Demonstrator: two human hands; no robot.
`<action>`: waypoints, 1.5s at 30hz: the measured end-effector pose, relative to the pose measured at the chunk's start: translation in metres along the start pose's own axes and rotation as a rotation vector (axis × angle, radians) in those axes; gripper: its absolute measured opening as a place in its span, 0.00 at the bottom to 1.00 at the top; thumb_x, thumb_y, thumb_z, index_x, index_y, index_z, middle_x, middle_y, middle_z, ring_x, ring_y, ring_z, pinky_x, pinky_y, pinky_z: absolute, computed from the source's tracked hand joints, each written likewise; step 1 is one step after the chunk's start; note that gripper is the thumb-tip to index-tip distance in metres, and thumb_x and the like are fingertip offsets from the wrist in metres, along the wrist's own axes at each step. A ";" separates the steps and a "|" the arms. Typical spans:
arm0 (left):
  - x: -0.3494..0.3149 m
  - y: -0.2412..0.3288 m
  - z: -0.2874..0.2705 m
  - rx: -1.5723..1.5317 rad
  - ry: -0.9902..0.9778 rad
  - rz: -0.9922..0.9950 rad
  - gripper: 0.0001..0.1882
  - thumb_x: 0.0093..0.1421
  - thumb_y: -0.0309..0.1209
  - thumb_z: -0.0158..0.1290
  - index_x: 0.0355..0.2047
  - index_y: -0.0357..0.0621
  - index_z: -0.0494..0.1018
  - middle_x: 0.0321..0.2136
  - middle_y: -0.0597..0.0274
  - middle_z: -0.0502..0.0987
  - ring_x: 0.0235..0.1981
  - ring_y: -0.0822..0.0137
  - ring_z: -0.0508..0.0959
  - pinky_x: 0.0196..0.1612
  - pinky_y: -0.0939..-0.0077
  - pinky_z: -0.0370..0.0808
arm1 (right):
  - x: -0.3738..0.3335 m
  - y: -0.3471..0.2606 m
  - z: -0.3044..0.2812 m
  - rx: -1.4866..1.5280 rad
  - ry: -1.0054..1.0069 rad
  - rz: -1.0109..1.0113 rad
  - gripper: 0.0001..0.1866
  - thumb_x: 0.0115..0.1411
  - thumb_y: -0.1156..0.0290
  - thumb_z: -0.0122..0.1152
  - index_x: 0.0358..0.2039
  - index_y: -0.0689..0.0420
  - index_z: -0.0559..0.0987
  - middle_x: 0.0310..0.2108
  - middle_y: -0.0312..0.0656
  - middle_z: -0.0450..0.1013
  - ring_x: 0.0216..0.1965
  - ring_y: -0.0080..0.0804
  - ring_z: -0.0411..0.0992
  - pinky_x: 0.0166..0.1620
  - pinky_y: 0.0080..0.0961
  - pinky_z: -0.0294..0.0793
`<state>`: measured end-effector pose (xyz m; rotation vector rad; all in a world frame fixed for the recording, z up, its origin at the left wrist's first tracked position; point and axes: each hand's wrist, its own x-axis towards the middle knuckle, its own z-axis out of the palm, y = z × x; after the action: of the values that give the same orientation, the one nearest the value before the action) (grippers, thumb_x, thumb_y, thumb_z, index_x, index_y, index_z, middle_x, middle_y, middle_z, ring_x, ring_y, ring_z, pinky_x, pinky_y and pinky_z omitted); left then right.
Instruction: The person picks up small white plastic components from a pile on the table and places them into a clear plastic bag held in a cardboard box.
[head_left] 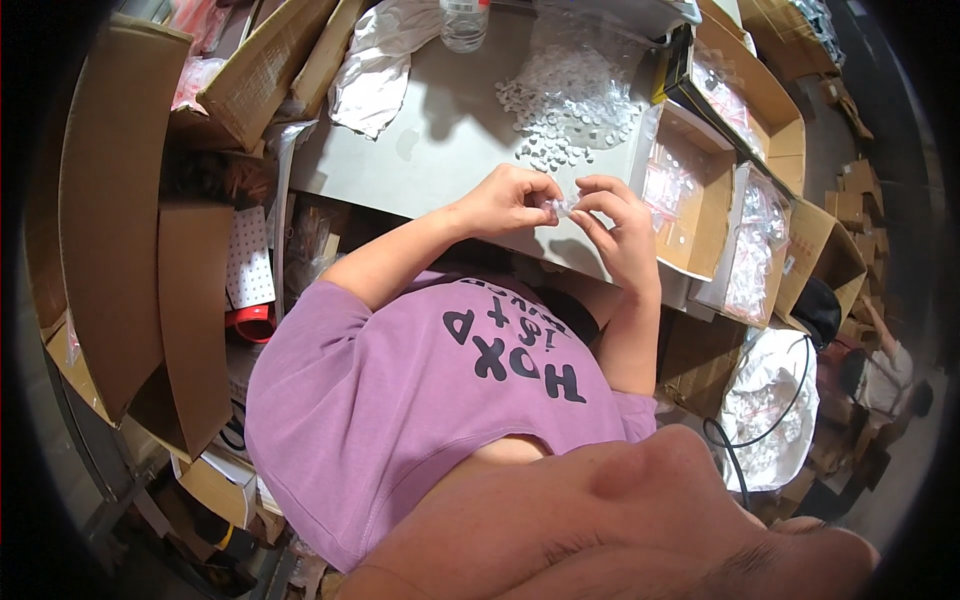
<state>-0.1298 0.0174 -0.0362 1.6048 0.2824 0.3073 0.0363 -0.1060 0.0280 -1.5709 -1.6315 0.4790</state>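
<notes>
My left hand [512, 198] is closed in a pinch on a small clear plastic bag [559, 207] over the near edge of the grey-white table [400, 170]. Curled round the bag's other side is my right hand [622, 228], its fingertips at the plastic. What the bag holds is too small to tell. Just beyond my hands lies a pile of small white round pieces [545, 110], spread out from a large clear plastic bag [590, 45].
Cardboard trays [700, 235] of small clear bags [672, 185] stand right of my right hand. A white cloth [375, 85] and a clear bottle [464, 28] are at the table's far side. Tall cartons [115, 220] rise at left. Another person [880, 375] is far right.
</notes>
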 end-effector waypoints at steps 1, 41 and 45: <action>0.000 0.002 0.000 0.001 -0.003 0.001 0.14 0.51 0.27 0.63 0.38 0.37 0.76 0.30 0.62 0.78 0.32 0.76 0.75 0.32 0.80 0.72 | 0.000 -0.002 0.000 -0.001 0.003 0.001 0.07 0.50 0.77 0.66 0.29 0.61 0.77 0.39 0.44 0.74 0.35 0.38 0.75 0.35 0.27 0.75; 0.027 0.027 0.030 0.344 0.120 0.366 0.06 0.53 0.29 0.56 0.26 0.39 0.73 0.25 0.57 0.74 0.29 0.59 0.75 0.35 0.69 0.71 | -0.029 -0.012 -0.011 -0.097 0.118 0.204 0.03 0.54 0.78 0.60 0.30 0.62 0.76 0.29 0.47 0.71 0.29 0.44 0.71 0.34 0.33 0.70; 0.042 0.037 0.042 0.388 0.085 0.409 0.05 0.53 0.28 0.55 0.28 0.40 0.74 0.27 0.58 0.75 0.32 0.56 0.75 0.37 0.66 0.72 | -0.049 -0.001 -0.034 -0.085 0.262 0.214 0.04 0.53 0.79 0.60 0.31 0.62 0.78 0.29 0.47 0.74 0.32 0.43 0.73 0.38 0.30 0.72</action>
<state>-0.0759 -0.0081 -0.0006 2.0349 0.0758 0.6671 0.0564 -0.1613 0.0355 -1.8000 -1.3083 0.3011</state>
